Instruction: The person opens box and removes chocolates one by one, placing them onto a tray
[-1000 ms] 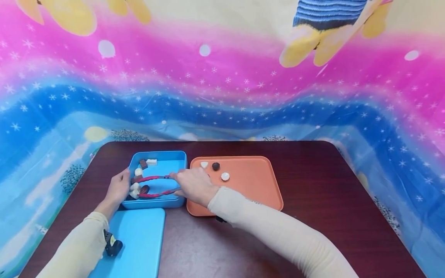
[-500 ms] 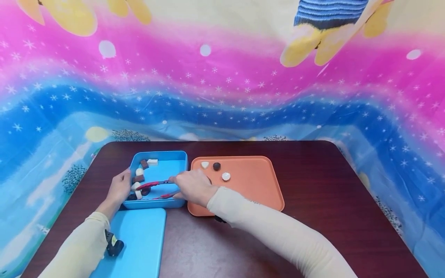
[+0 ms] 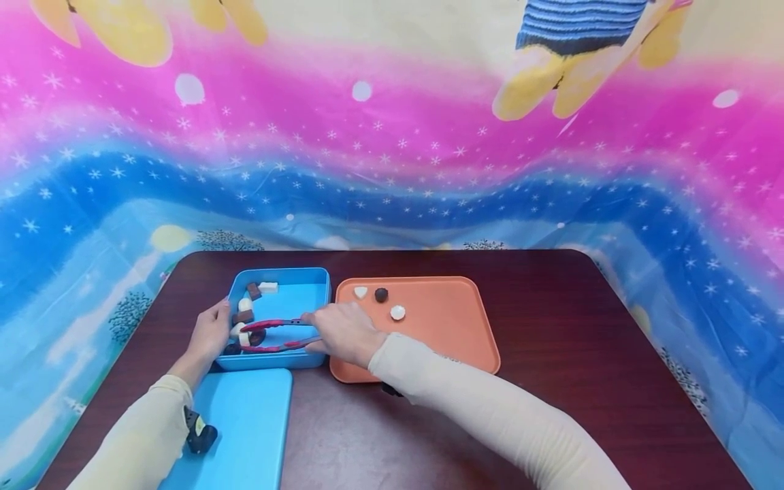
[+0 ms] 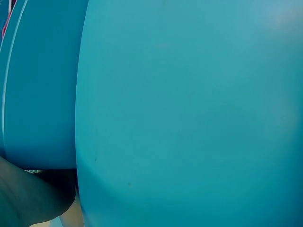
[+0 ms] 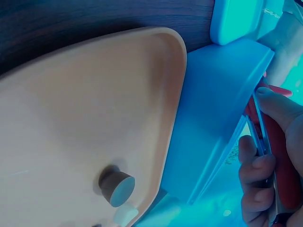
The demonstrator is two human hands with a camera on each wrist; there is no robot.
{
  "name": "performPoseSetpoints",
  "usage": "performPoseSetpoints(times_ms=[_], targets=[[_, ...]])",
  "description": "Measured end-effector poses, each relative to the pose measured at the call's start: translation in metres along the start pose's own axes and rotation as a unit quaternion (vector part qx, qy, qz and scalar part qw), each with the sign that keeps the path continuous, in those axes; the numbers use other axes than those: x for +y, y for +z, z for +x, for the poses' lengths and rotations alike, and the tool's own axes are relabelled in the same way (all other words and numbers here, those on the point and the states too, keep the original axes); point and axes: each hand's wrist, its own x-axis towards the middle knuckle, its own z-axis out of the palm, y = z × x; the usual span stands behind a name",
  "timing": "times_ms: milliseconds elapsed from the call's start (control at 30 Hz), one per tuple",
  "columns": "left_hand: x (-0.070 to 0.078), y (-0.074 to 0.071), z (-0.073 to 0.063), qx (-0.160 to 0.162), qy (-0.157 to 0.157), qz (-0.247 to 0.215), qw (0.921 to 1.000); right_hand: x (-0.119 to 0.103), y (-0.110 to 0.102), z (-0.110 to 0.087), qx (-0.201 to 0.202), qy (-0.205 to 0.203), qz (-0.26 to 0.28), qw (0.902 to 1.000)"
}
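My right hand (image 3: 349, 331) grips a pair of red tongs (image 3: 272, 324), whose two arms reach left into the blue box (image 3: 306, 297). The tong tips stand apart around a white piece (image 3: 244, 339) and a dark brown piece (image 3: 257, 337) near the box's front left; whether they touch either cannot be made out. My left hand (image 3: 210, 333) holds the box at its left side. Brown and white chocolate-like pieces lie along the left of the box, among them a brown block (image 3: 243, 316). In the right wrist view, curled fingers hold the tongs (image 5: 279, 165).
Right of the box is an orange tray (image 3: 441, 340), bearing a white heart-shaped piece (image 3: 361, 292), a dark round piece (image 3: 382, 295) and a white round piece (image 3: 397, 312). A blue lid (image 3: 251, 422) lies in front of the box, under my left forearm. The table (image 3: 551, 327) is dark brown wood.
The tongs' upper arm has dropped toward the front left pieces, narrowing the gap between the arms. The lower arm dipped, then rose slightly. My left hand has stayed at the box.
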Motion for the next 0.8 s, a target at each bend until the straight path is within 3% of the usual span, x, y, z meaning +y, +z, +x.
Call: performPoseSetpoints(times_ms=[233,533,800], targets=[[0.001,-0.001,-0.001,0.004,0.014,0.008,0.9999,0.006,0.0,-0.008,0.008,0.017,0.043,0.9989],[-0.001,0.002,0.0,-0.004,-0.011,0.002,0.9999,0.018,0.0,-0.021,0.03,0.04,0.079,0.9956],[-0.002,0.002,-0.001,0.004,-0.002,0.006,1.0,0.023,-0.005,-0.032,0.039,0.062,0.087,0.9935]])
